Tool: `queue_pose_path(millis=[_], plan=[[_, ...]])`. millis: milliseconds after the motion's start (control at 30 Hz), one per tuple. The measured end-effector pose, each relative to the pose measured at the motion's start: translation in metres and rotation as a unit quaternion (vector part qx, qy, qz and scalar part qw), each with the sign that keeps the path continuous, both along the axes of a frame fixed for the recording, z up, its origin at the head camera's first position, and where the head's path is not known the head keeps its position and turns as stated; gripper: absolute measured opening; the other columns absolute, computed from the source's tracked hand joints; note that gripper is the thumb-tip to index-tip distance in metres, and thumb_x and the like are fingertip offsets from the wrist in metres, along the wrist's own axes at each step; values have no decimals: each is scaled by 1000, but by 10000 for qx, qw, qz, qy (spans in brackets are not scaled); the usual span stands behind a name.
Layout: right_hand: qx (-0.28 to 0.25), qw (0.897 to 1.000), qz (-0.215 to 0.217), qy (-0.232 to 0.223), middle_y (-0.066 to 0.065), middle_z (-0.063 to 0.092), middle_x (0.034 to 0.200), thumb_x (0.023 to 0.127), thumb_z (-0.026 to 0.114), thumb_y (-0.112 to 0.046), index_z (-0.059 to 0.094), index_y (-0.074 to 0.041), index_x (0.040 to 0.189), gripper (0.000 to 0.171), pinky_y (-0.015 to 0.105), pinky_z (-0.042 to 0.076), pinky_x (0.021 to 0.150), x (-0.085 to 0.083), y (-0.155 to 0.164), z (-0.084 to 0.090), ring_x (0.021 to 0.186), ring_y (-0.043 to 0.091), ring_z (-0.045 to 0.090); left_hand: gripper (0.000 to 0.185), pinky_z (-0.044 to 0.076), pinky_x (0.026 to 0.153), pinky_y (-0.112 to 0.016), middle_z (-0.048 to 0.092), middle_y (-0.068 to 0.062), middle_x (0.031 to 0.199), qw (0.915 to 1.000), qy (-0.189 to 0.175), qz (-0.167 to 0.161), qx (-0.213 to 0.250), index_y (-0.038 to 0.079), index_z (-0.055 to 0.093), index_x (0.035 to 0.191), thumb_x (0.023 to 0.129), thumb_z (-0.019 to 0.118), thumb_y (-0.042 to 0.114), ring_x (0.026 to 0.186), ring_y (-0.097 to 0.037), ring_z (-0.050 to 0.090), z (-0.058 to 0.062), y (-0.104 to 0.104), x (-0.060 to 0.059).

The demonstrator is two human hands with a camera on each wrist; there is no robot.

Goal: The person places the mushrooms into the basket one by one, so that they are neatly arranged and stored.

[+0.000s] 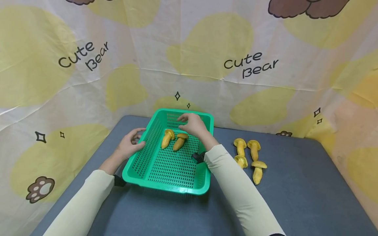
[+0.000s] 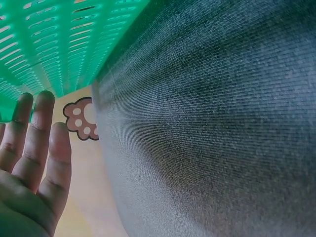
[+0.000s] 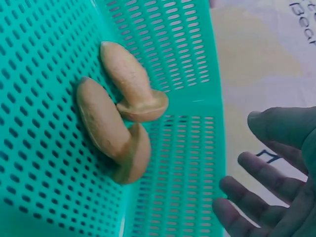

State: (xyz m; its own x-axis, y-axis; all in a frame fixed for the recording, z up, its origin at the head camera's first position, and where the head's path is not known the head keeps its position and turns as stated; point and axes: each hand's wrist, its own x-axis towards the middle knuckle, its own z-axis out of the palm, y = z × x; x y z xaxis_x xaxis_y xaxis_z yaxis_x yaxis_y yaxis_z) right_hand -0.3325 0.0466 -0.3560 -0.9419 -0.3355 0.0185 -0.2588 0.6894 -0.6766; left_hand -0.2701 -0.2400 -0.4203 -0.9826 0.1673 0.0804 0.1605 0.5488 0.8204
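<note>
A green perforated basket (image 1: 165, 187) stands on the grey table (image 1: 295, 196). Two yellow mushrooms (image 1: 167, 138) (image 1: 180, 141) lie side by side on its floor, seen close in the right wrist view (image 3: 129, 79) (image 3: 111, 131). My right hand (image 1: 192, 124) hovers over the basket's far end just above them, its fingers (image 3: 256, 170) loosely spread and holding nothing. My left hand (image 1: 131, 144) rests against the outside of the basket's left wall (image 2: 49, 39), with its fingers (image 2: 34, 133) straight.
Several more yellow mushrooms (image 1: 249, 155) lie on the table to the right of the basket. A cloth backdrop (image 1: 206, 49) with yellow patches and "Cute Bear" lettering rises close behind the table and along its left side.
</note>
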Motion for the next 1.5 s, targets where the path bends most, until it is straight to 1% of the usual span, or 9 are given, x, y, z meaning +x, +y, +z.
queue_pose_path(millis=[233,367,467,600,767,867,1033,1300,1500], plan=[[-87,9998,139,65,10,60,130,91,67,-21,66,-19,119,28,42,51,87,14,17,14,114,27,58,58,46,69,-36,58,-20,118,10000,43,-21,22,18,36,149,95,59,22,79,-22,58,-1,-1,-1],[-163,9997,180,101,10,60,131,90,68,-21,67,-19,118,28,41,52,84,20,30,19,109,27,60,59,44,71,-36,57,-19,121,10000,17,-16,0,19,36,149,95,59,24,80,-22,57,-1,-1,1],[-188,9994,203,187,8,60,130,90,69,-22,67,-20,119,29,42,51,86,26,40,23,111,28,60,59,43,72,-36,56,-19,121,10000,19,-8,-15,19,36,149,95,59,23,79,-22,56,-1,-1,1],[-89,9987,282,410,5,61,129,90,69,-21,67,-19,119,30,44,50,89,34,54,27,115,30,59,58,44,72,-36,57,-19,119,10000,47,-12,-5,18,36,149,95,59,21,78,-21,57,-1,0,1],[144,9975,338,598,3,60,129,90,68,-21,67,-19,119,29,44,50,88,45,71,30,115,30,58,58,44,71,-36,57,-19,118,10000,23,-15,15,17,36,148,95,58,20,76,-21,56,-3,-1,-1],[222,9966,364,701,4,61,128,90,68,-20,67,-18,118,29,44,51,88,52,82,31,113,30,59,58,44,71,-36,57,-19,120,10000,10,-19,-13,18,36,148,95,58,21,79,-21,57,-4,-1,-2],[462,9946,394,837,6,62,126,89,69,-19,67,-17,119,30,45,51,86,63,102,29,111,31,60,58,44,74,-37,57,-20,124,10000,15,-24,-1,18,36,149,95,58,23,85,-24,58,-3,-1,-2],[786,9929,402,800,9,61,126,89,69,-19,67,-13,120,31,47,51,85,76,132,18,112,35,59,58,46,77,-38,56,-20,127,10000,-8,-13,-2,19,35,149,96,58,25,95,-28,59,-1,0,0],[807,9944,391,561,11,62,126,90,68,-18,66,-13,120,31,48,52,86,79,151,10,111,37,60,58,45,76,-37,56,-20,126,10000,-13,-11,31,21,35,149,96,57,24,96,-29,59,-3,0,-1]])
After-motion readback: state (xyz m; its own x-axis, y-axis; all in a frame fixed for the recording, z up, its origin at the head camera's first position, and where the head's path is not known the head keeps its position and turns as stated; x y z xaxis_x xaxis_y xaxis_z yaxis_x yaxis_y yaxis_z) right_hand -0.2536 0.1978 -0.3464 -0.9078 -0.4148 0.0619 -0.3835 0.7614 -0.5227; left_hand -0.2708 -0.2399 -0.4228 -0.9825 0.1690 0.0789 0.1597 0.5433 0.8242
